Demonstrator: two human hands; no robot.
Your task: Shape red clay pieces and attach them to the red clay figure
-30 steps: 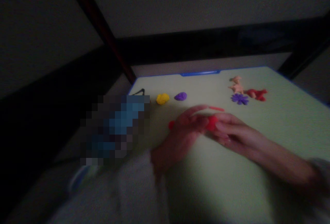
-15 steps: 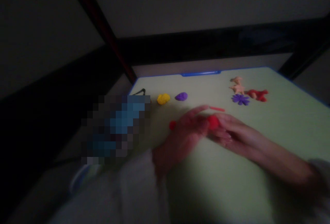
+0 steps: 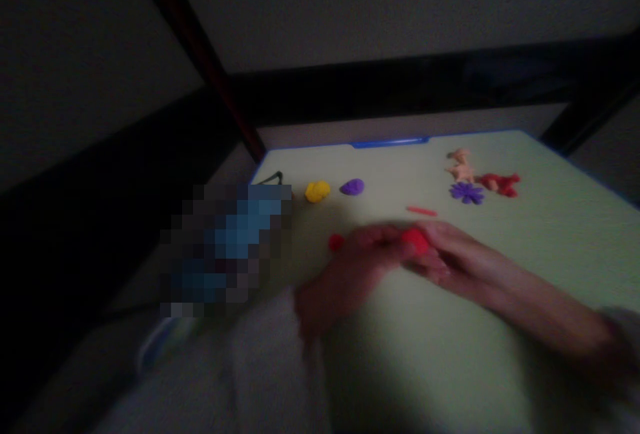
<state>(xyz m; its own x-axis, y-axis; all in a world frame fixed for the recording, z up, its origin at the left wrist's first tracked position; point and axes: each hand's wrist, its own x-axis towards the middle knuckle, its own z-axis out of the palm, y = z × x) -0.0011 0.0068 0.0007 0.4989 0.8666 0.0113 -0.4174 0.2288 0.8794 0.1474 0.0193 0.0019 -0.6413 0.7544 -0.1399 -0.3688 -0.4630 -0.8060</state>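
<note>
A lump of red modelling clay point(image 3: 416, 242) is between my two hands over the table. My left hand point(image 3: 357, 267) is closed, its fingers and thumb pressed against the lump's left side. From the other side my right hand point(image 3: 443, 247) grips the same lump, with its fingers curled beneath. A smaller red clay piece point(image 3: 335, 242) lies just left of my left hand, partly hidden by it. Beyond my hands rests a thin red clay stick point(image 3: 421, 211). Blur hides the exact finger positions.
On the pale green table point(image 3: 430, 367) lie a yellow clay lump point(image 3: 317, 191) and a purple clay lump point(image 3: 353, 187). Further right are a purple flower-like piece point(image 3: 467, 193), a peach figure point(image 3: 461, 171) and a red figure point(image 3: 501, 184). A pixelated blue area covers the left edge.
My left fingers, raised and stretched out before, have come down and closed at the red lump. The red stick is now fully uncovered. My right hand has hardly moved.
</note>
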